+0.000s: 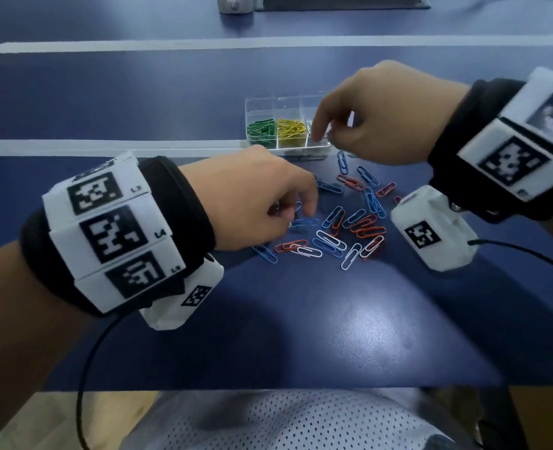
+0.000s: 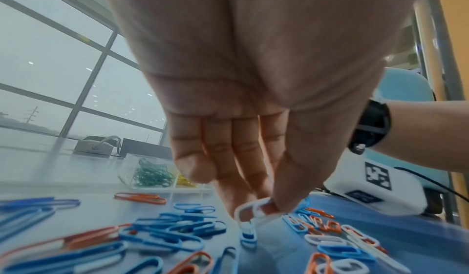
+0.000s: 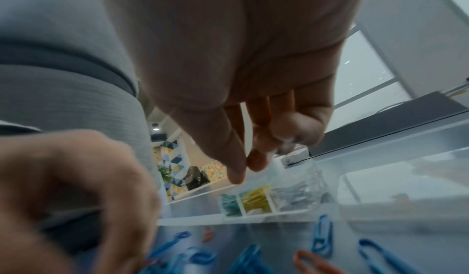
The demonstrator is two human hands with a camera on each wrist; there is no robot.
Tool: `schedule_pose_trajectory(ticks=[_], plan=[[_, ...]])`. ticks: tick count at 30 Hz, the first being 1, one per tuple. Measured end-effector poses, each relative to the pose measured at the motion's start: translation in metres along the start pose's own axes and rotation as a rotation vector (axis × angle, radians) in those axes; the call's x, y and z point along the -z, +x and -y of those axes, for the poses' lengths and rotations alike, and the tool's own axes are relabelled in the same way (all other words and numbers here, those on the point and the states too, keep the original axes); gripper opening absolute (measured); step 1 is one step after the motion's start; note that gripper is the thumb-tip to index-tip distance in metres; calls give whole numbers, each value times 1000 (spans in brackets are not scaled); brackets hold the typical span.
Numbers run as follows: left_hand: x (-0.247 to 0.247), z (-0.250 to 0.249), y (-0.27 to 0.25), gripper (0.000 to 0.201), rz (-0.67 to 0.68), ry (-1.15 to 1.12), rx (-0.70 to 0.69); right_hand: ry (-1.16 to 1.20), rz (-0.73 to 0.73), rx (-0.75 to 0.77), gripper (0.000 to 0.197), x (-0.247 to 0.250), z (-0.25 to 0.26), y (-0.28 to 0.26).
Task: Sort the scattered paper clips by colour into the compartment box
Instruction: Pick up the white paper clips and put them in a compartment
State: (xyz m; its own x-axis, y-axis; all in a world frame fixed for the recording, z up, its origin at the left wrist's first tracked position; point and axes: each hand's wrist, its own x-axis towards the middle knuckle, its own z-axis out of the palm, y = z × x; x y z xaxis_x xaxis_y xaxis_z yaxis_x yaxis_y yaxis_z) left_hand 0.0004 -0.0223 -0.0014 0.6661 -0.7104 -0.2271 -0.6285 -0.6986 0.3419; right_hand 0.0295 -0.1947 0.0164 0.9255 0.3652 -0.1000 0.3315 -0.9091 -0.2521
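I see a glossy blue table (image 1: 301, 319) crossed by white stripes (image 1: 268, 45), with a glare patch near my edge. Behind it stand tall windows (image 2: 63, 57) with grey frames (hazy daylight outside), and off to one side a wall with coloured triangles (image 3: 175, 158).

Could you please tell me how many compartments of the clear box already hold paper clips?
3, all in the near row of the box: green clips left, yellow clips middle, pale grey-white clips right. The back row looks empty, though the right hand hides part of it.
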Motion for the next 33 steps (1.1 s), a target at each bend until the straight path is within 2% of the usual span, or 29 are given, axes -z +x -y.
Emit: schedule_pose_trajectory(ticks=[2, 6, 8, 12, 18, 21, 25, 28, 33], plan=[[-1, -1, -1, 24, 15, 9, -2, 5, 102, 61, 23, 1, 5, -18], [-4, -4, -2, 24, 22, -14, -40, -98, 399, 140, 12, -1, 10, -52], [-4, -6, -1, 19, 28, -29, -56, -187, 452, 152, 14, -7, 8, -58], [-6, -12, 1, 11, 56, 12, -85, -184, 451, 120, 8, -14, 3, -59], [-10, -18, 4, 18, 132, 127, -69, -101, 394, 167, 8, -9, 8, -61], [-9, -18, 5, 21, 168, 173, -31, -63, 429, 191, 16, -10, 22, -66], [-9, -17, 6, 32, 220, 216, -20, -175, 482, 190, 19, -23, 32, -67], [-9, -17, 9, 25, 241, 246, -20, -210, 498, 134, 20, -28, 34, -67], [-10, -17, 9, 20, 243, 262, -48, -309, 498, 139, 13, -26, 37, -69]])
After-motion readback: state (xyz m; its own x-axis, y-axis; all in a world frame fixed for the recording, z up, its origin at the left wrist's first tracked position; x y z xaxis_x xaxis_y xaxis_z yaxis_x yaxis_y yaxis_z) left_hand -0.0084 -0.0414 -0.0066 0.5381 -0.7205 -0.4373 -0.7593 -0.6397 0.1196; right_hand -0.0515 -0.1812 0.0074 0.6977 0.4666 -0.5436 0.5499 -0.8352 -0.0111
